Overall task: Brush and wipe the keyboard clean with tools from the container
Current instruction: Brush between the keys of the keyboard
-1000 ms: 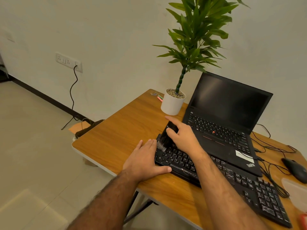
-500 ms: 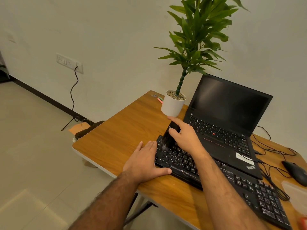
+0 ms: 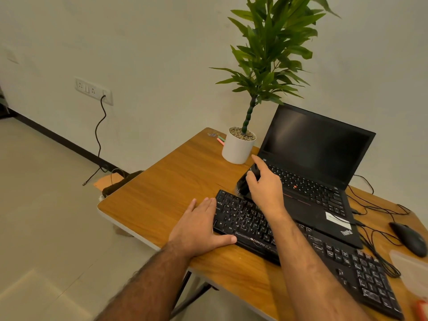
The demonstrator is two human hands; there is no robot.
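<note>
A black keyboard (image 3: 301, 249) lies diagonally on the wooden table (image 3: 166, 195). My left hand (image 3: 199, 228) lies flat at the keyboard's left end, thumb along its front edge. My right hand (image 3: 266, 186) grips a black brush (image 3: 242, 185) just past the keyboard's far left corner, index finger stretched along the handle. The bristle end is blurred and sits at the laptop's near left corner. A translucent container (image 3: 414, 272) shows at the right edge.
An open black laptop (image 3: 317, 163) stands behind the keyboard. A white potted plant (image 3: 238, 147) sits at the back, with markers (image 3: 221, 140) beside it. A black mouse (image 3: 408, 238) and cables (image 3: 375, 235) lie at the right. A red item (image 3: 422, 309) pokes in bottom right.
My right hand has swept the brush away from me, off the keyboard's top-left keys to just beyond its far edge. The left hand has stayed put.
</note>
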